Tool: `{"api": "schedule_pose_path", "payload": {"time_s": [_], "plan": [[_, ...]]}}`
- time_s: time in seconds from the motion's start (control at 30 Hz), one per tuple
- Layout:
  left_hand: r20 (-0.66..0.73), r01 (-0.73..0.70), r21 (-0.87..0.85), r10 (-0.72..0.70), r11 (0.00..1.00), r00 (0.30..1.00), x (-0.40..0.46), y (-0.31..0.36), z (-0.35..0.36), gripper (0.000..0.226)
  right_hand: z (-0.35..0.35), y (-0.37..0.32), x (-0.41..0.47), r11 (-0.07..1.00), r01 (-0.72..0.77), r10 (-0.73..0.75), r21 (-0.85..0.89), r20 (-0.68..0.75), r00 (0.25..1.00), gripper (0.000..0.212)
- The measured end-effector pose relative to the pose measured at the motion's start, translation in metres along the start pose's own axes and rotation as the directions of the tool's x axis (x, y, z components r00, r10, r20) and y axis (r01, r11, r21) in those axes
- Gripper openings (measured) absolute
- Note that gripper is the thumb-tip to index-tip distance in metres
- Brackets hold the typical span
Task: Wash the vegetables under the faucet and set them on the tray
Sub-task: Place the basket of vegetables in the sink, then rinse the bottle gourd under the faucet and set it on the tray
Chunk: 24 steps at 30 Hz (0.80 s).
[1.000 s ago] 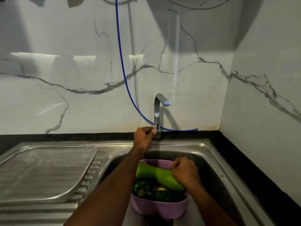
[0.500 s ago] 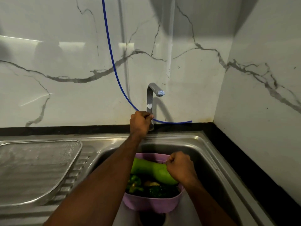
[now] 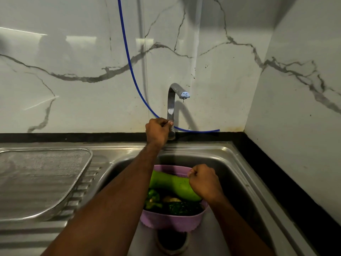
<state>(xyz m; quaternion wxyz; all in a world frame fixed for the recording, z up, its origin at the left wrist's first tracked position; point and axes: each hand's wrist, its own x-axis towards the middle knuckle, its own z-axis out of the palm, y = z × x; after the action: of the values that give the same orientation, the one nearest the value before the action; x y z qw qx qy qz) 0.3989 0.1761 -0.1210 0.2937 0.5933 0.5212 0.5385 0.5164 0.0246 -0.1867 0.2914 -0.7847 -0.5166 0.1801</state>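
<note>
A purple colander basket (image 3: pixel 171 221) sits in the steel sink (image 3: pixel 245 182), holding a long light-green gourd (image 3: pixel 169 182), a green pepper (image 3: pixel 153 197), dark leafy greens (image 3: pixel 182 208) and something pale between them. My right hand (image 3: pixel 204 182) is closed on the basket's far right rim, over the gourd's end. My left hand (image 3: pixel 157 131) is closed around the handle at the base of the chrome faucet (image 3: pixel 172 100). No water stream shows at the spout. A metal mesh tray (image 3: pixel 42 174) lies on the drainboard at the left.
A blue hose (image 3: pixel 129 65) hangs down the marble wall and runs behind the faucet. A black ledge borders the sink at the back and right. The drain (image 3: pixel 172 241) lies just in front of the basket. A marble side wall stands close on the right.
Both hands keep their grips on the faucet handle and the basket rim. The view has shifted slightly; the basket and vegetables stay in place.
</note>
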Motion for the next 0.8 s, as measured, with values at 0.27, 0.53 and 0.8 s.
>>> {"api": "schedule_pose_path", "payload": {"time_s": [0.27,0.53,0.8], "plan": [[-0.002,0.075,-0.081,-0.076,0.994,0.997,0.0,-0.002,0.003,0.02,-0.001,0.002,0.0,1.0,0.011,-0.011,-0.005,0.012,1.0,0.022],[0.012,0.086,-0.1,-0.085,0.991,0.996,-0.002,0.002,0.0,0.016,-0.003,0.0,0.0,0.999,0.023,-0.023,-0.024,0.014,1.0,0.023],[0.079,0.13,-0.108,-0.121,0.986,0.989,-0.024,-0.009,-0.014,0.037,0.001,0.001,0.001,0.999,0.032,-0.031,-0.034,0.039,0.999,0.022]]}}
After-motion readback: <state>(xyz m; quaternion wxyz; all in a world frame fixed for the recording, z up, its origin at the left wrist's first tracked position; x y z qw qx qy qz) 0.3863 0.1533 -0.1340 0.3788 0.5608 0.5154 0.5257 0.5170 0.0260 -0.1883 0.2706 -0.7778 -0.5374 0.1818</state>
